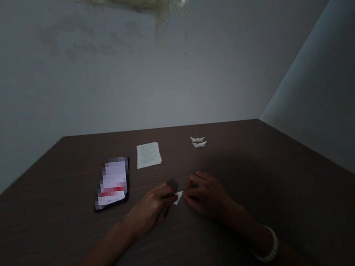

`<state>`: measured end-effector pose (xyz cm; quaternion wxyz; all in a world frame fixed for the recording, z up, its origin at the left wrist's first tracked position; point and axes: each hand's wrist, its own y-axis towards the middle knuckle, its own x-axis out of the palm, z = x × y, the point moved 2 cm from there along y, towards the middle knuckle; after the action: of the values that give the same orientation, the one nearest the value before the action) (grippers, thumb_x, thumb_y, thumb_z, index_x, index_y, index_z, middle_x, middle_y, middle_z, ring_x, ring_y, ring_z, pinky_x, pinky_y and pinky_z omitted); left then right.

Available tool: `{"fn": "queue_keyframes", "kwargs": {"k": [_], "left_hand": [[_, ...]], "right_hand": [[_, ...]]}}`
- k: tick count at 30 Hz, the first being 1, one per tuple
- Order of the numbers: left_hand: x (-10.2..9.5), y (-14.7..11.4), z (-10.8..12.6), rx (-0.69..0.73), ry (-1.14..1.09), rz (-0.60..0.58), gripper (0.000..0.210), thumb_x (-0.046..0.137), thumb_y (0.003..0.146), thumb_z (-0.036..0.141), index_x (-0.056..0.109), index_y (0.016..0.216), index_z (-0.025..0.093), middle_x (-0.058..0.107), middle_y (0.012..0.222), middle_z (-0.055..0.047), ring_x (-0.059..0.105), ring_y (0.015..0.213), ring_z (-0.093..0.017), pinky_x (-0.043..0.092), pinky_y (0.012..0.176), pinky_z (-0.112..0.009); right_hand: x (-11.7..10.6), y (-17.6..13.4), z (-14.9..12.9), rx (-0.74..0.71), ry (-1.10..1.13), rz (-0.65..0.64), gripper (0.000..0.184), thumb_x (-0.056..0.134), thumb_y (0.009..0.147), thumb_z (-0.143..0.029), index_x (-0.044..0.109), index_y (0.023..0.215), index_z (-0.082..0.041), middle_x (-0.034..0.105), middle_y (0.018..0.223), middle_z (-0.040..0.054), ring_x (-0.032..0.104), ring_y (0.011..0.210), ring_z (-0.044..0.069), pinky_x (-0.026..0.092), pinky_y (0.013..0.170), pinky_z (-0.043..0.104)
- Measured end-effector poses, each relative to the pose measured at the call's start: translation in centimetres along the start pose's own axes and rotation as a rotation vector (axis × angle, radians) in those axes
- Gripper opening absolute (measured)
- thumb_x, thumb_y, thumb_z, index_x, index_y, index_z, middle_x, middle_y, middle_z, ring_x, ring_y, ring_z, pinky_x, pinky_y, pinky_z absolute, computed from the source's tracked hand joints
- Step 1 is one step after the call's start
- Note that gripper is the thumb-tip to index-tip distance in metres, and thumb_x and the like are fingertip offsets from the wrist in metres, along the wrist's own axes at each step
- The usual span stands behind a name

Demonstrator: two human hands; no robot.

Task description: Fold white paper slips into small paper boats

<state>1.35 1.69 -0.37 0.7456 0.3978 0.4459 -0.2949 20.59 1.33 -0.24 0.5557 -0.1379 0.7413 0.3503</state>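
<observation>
A small folded piece of white paper (pixel 178 198) shows between my two hands, just above or on the table; I cannot tell which. My left hand (pixel 155 203) pinches its left side with thumb and fingers. On the other side, my right hand (pixel 206 194) has its fingertips closed on the paper's right edge. Parts of the paper are hidden behind the fingers. Farther back, two small white paper boats (pixel 199 142) stand close together, one behind the other.
A stack of printed paper sheets (pixel 148 155) lies beyond my left hand. Left of it rests a phone (pixel 113 182) with a lit, blurred screen. The dark brown table (pixel 59 172) meets a stained grey wall (pixel 173 79) at the back.
</observation>
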Motion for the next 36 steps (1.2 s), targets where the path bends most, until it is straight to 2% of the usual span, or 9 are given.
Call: {"fn": "queue_keyframes", "kwargs": {"k": [8, 16, 23, 29, 36], "left_hand": [[-0.17, -0.02, 0.29, 0.018, -0.019, -0.039, 0.026, 0.041, 0.092, 0.009, 0.065, 0.100, 0.014, 0.060, 0.091, -0.008, 0.057, 0.089, -0.019, 0.050, 0.078, -0.033], [-0.37, -0.12, 0.81, 0.019, -0.052, -0.014, 0.021, 0.045, 0.089, 0.012, 0.066, 0.086, 0.013, 0.058, 0.091, -0.009, 0.056, 0.086, -0.019, 0.051, 0.077, -0.033], [-0.05, -0.07, 0.96, -0.028, -0.065, 0.026, 0.024, 0.046, 0.093, 0.019, 0.069, 0.089, 0.014, 0.061, 0.101, -0.010, 0.058, 0.097, -0.021, 0.052, 0.085, -0.037], [0.09, 0.08, 0.98, -0.003, -0.051, 0.057, 0.027, 0.045, 0.094, 0.017, 0.071, 0.093, 0.017, 0.066, 0.111, -0.008, 0.059, 0.103, -0.021, 0.052, 0.090, -0.040], [0.21, 0.17, 0.95, -0.006, -0.047, 0.048, 0.027, 0.044, 0.095, 0.016, 0.071, 0.093, 0.017, 0.070, 0.106, -0.007, 0.060, 0.105, -0.022, 0.052, 0.090, -0.040]], "right_hand": [[-0.17, -0.10, -0.06, 0.014, 0.004, 0.000, 0.011, 0.062, 0.084, -0.023, 0.067, 0.075, -0.022, 0.058, 0.086, 0.0025, 0.047, 0.084, 0.017, 0.035, 0.069, 0.031], [-0.17, -0.02, -0.03, 0.024, 0.035, 0.006, 0.011, 0.062, 0.084, -0.023, 0.068, 0.075, -0.022, 0.057, 0.084, 0.0026, 0.048, 0.083, 0.017, 0.037, 0.070, 0.030], [-0.08, -0.17, -0.01, 0.040, 0.067, 0.014, 0.009, 0.062, 0.083, -0.023, 0.068, 0.076, -0.023, 0.057, 0.082, 0.0020, 0.048, 0.082, 0.017, 0.037, 0.071, 0.030], [0.06, -0.23, 0.03, 0.047, 0.076, 0.030, 0.008, 0.063, 0.082, -0.022, 0.068, 0.076, -0.023, 0.058, 0.082, 0.0022, 0.047, 0.083, 0.017, 0.038, 0.072, 0.030], [0.09, -0.30, 0.03, 0.047, 0.073, 0.027, 0.009, 0.062, 0.083, -0.023, 0.068, 0.077, -0.022, 0.058, 0.081, 0.0026, 0.048, 0.082, 0.017, 0.038, 0.071, 0.030]]}}
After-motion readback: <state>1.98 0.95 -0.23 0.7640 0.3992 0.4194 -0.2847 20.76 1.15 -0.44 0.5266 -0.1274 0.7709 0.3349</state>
